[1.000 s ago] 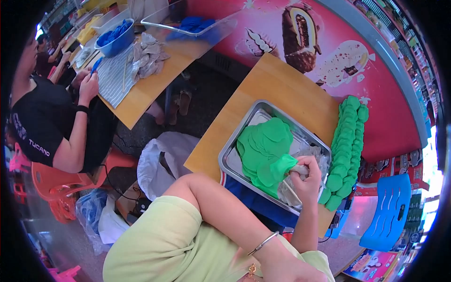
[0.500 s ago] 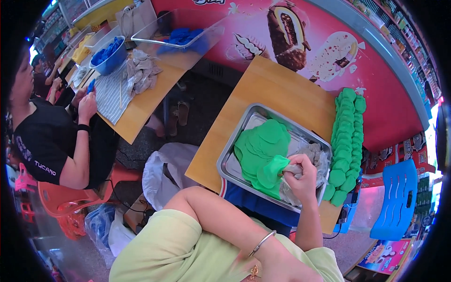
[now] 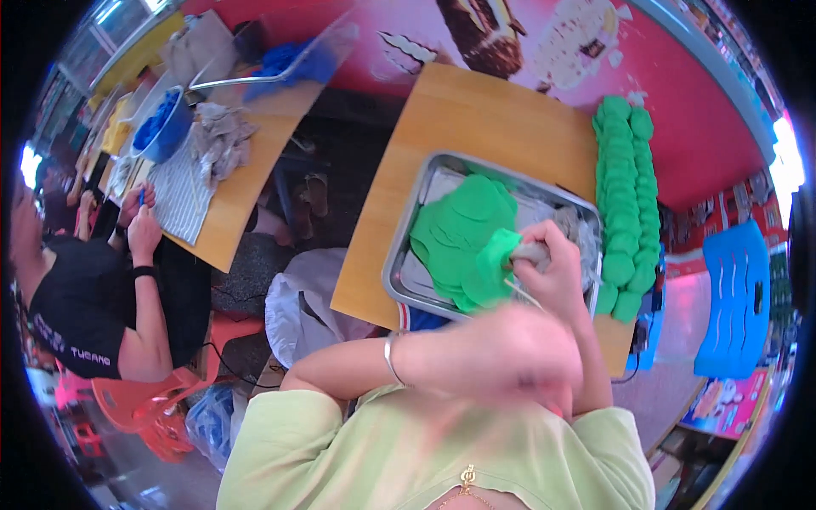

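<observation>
My right hand (image 3: 552,268) is closed over the metal tray (image 3: 410,304), pinching a soft grey piece (image 3: 529,252) with a thin green sheet (image 3: 495,257) bunched at its end. A pile of round green sheets (image 3: 463,225) fills the tray's left side. Crumpled grey material (image 3: 564,214) lies along its right side. My left hand (image 3: 531,357), below the tray's near edge, is smeared by motion and its fingers cannot be made out. A thin pale stick (image 3: 529,297) shows between my hands; which hand has it is unclear.
Rows of rounded green pieces (image 3: 620,195) line the right edge of the wooden table (image 3: 484,110). A blue plastic chair (image 3: 735,297) stands at the right. At the left, another person (image 3: 93,297) sits at a second table with a blue bowl (image 3: 163,127) and grey pieces (image 3: 223,144).
My left hand has risen from the lower edge toward the tray. My right hand keeps hold of the grey piece and green sheet. The pale stick has become visible. The whole view has shifted.
</observation>
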Demonstrator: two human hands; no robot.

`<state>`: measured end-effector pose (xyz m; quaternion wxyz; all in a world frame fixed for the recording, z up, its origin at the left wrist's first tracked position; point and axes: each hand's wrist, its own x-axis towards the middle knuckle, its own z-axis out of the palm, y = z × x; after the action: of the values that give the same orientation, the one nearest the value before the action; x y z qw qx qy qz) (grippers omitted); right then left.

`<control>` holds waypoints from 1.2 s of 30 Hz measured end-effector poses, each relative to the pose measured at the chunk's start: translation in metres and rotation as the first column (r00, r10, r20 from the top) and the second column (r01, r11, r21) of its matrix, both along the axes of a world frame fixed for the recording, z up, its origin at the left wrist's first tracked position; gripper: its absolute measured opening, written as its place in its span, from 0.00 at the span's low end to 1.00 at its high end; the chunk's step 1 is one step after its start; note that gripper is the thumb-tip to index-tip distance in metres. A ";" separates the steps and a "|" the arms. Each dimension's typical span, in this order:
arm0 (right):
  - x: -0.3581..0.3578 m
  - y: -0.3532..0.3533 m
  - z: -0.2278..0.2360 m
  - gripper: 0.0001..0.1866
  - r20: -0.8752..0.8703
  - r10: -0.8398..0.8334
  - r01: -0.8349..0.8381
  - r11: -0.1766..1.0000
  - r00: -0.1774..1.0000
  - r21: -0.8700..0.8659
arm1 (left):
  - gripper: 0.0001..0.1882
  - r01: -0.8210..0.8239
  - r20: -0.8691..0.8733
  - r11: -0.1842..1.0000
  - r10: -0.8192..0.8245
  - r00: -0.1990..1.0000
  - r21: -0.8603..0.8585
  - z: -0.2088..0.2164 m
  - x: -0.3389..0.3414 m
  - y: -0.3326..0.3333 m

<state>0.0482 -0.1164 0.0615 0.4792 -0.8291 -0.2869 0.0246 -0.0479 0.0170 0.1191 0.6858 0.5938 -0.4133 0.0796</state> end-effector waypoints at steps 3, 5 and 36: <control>0.005 -0.005 -0.003 0.12 0.003 -0.023 0.023 0.999 1.000 0.025 | 0.10 -0.627 0.013 0.718 0.655 0.756 0.303 -0.046 0.015 0.021; 0.005 -0.002 -0.002 0.12 -0.058 -0.031 0.032 0.999 0.998 0.014 | 0.11 -0.645 -0.081 0.678 0.709 0.701 0.353 -0.067 0.017 0.028; 0.004 -0.001 0.005 0.10 0.007 0.324 -0.323 0.945 0.946 -0.062 | 0.10 -0.365 -0.676 0.931 0.285 0.679 0.025 -0.118 0.021 0.042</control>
<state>0.0522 -0.1170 0.0668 0.4413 -0.7850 -0.4221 0.1043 -0.0265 0.0587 0.0013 0.7947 0.6066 -0.0219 0.0047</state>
